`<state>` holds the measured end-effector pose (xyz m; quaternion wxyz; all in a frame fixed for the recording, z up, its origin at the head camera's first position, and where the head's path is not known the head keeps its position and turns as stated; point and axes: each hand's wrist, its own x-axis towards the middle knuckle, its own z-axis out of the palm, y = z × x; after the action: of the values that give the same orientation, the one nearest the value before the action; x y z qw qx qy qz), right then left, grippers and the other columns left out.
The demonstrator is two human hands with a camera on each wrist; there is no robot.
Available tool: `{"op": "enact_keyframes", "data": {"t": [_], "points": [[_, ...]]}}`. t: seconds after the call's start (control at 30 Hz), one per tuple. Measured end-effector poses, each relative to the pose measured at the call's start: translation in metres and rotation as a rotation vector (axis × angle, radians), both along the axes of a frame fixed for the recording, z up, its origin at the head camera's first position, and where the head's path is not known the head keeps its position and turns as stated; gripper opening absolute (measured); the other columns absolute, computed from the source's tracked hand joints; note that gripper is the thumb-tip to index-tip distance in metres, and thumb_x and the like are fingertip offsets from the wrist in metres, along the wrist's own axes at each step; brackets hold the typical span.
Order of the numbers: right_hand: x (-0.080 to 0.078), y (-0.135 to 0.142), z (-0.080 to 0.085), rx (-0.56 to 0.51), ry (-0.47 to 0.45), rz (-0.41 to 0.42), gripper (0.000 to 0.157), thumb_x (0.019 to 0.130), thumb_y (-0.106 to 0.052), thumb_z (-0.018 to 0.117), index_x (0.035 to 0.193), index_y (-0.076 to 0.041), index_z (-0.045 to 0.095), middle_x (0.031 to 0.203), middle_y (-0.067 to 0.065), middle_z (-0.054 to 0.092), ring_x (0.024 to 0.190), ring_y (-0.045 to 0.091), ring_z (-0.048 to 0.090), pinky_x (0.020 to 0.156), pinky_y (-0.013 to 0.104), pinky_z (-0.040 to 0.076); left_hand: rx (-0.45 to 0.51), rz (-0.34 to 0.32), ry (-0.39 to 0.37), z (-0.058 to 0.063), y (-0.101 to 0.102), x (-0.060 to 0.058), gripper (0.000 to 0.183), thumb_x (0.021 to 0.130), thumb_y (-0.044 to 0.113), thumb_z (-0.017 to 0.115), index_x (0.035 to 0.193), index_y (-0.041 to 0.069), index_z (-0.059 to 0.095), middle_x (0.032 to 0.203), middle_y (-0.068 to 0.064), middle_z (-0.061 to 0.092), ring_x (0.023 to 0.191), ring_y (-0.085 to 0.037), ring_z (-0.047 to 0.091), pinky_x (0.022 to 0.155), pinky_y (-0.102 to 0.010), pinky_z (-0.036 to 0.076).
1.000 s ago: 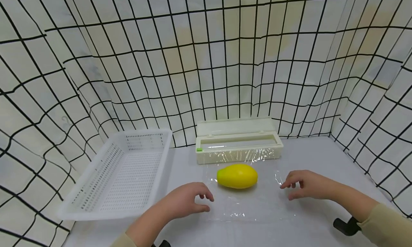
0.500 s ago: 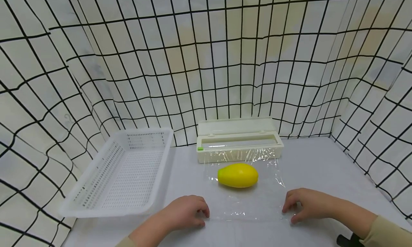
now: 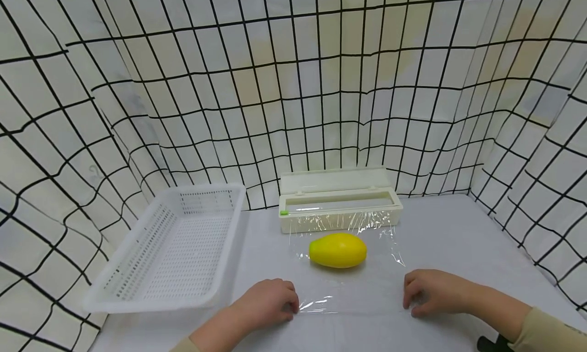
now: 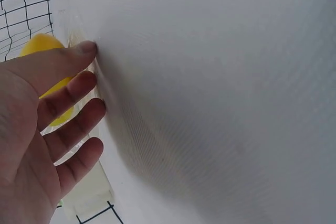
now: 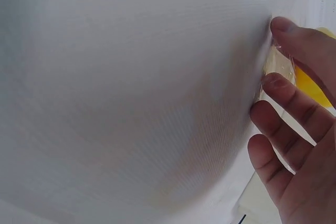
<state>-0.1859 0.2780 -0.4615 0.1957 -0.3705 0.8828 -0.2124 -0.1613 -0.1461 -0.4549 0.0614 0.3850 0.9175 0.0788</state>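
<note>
A yellow papaya [image 3: 338,250] with a greenish end lies on a sheet of clear cling film [image 3: 357,291] on the white table. The film runs forward from a cream dispenser box [image 3: 339,222] whose lid stands up. At the film's front left corner is my left hand [image 3: 266,302], fingertips down at its edge. My right hand [image 3: 437,292] touches down at the front right corner. Both wrist views show thumb and forefinger apart, the other fingers loosely bent against the surface. Film glints between the right thumb and forefinger [image 5: 278,81].
To the left stands a white perforated basket [image 3: 183,255] with nothing in it. A black wire grid [image 3: 341,92] backed with white sheeting encloses the back and sides. Near the right sleeve [image 3: 550,326] sits a small black object [image 3: 492,344].
Both hands have come down and toward the body, from beside the papaya to the film's front corners. The glints at the film's front edge have shifted left. The papaya stays in place.
</note>
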Motion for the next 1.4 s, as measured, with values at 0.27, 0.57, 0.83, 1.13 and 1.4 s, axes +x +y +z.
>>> {"op": "enact_keyframes", "data": {"t": [0.27,0.57,0.83,1.13,1.4], "points": [[0.001,-0.005,-0.002,0.016,0.07,0.005,0.012,0.084,-0.026,0.078,0.084,-0.036,0.073,0.09,-0.024,0.054,0.083,-0.003,0.05,0.076,0.027,0.05,0.044,0.017,0.034,-0.001,0.001,0.003,0.016,0.083,0.013,0.075,0.08,0.028,0.073,0.084,0.02,0.059,0.074,-0.001,0.052,0.069,-0.021,0.046],[-0.003,-0.001,0.01,-0.048,0.026,-0.048,0.01,0.088,-0.028,0.074,0.087,-0.037,0.072,0.091,-0.023,0.058,0.084,0.0,0.054,0.074,0.027,0.05,0.093,0.139,-0.018,0.009,-0.002,0.004,0.011,0.09,0.014,0.065,0.084,0.024,0.063,0.081,0.018,0.054,0.074,-0.002,0.051,0.073,-0.024,0.049],[-0.02,0.0,0.035,-0.102,0.072,-0.105,0.005,0.093,-0.034,0.07,0.094,-0.029,0.072,0.092,-0.019,0.059,0.085,0.004,0.053,0.07,0.026,0.05,0.235,0.258,-0.023,0.02,-0.004,-0.006,0.011,0.092,0.015,0.06,0.088,0.024,0.055,0.086,0.016,0.053,0.081,-0.005,0.051,0.076,-0.027,0.048],[-0.044,0.002,0.054,-0.195,0.104,-0.191,0.006,0.094,-0.025,0.069,0.098,-0.02,0.067,0.096,-0.012,0.063,0.085,0.008,0.056,0.07,0.026,0.05,0.372,0.421,-0.023,0.026,0.003,-0.029,0.007,0.096,0.016,0.055,0.091,0.021,0.056,0.088,0.012,0.054,0.081,-0.011,0.053,0.071,-0.028,0.046],[-0.073,0.002,0.053,-0.215,-0.003,-0.347,0.018,0.096,-0.027,0.066,0.105,-0.011,0.066,0.101,0.0,0.065,0.094,0.019,0.056,0.078,0.032,0.052,0.485,0.512,-0.104,0.026,0.011,-0.052,0.005,0.097,0.018,0.056,0.095,0.016,0.06,0.088,0.007,0.059,0.078,-0.015,0.053,0.069,-0.032,0.047]]}}
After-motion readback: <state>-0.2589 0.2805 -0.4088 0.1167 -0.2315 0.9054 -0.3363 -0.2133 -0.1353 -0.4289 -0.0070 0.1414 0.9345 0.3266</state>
